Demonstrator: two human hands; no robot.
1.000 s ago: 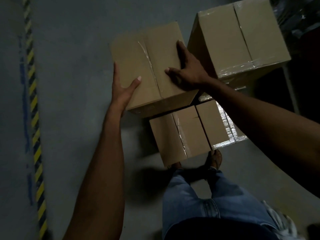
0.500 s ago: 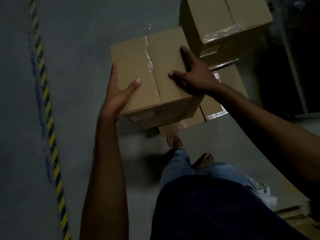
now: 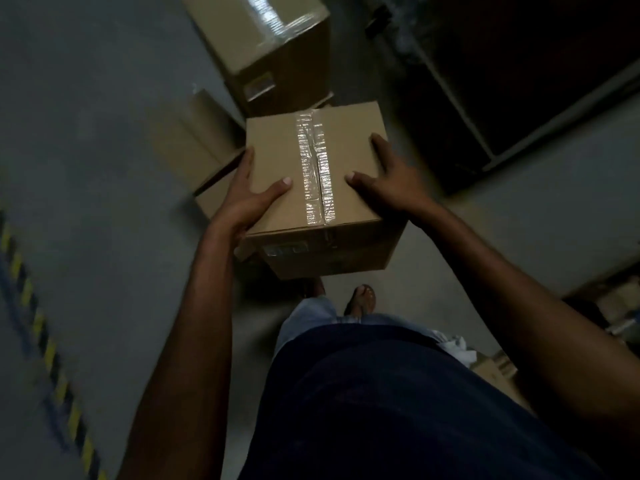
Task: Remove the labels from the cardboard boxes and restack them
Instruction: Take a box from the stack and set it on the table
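Note:
A tape-sealed cardboard box (image 3: 273, 147) is held up in front of me above the floor. A pale label (image 3: 285, 250) shows on its near side face. My left hand (image 3: 247, 199) grips the box's left edge, thumb lying on top. My right hand (image 3: 388, 181) holds the right side, with thumb and fingers spread over the top. Behind it stands a larger taped box (image 3: 277, 39) with a label (image 3: 258, 85) on its side. Another box (image 3: 194, 140) sits lower to the left, blurred.
A dark shelving frame (image 3: 519, 81) fills the upper right. A yellow-and-black floor stripe (image 3: 45, 348) runs along the left. My sandalled foot (image 3: 362, 301) is just below the held box. Flattened cardboard (image 3: 495, 372) and white scraps lie at the right.
The box has come off the stack and swung toward my body and to the right. Both hands kept their hold, and my view has turned, so the other boxes now lie behind it.

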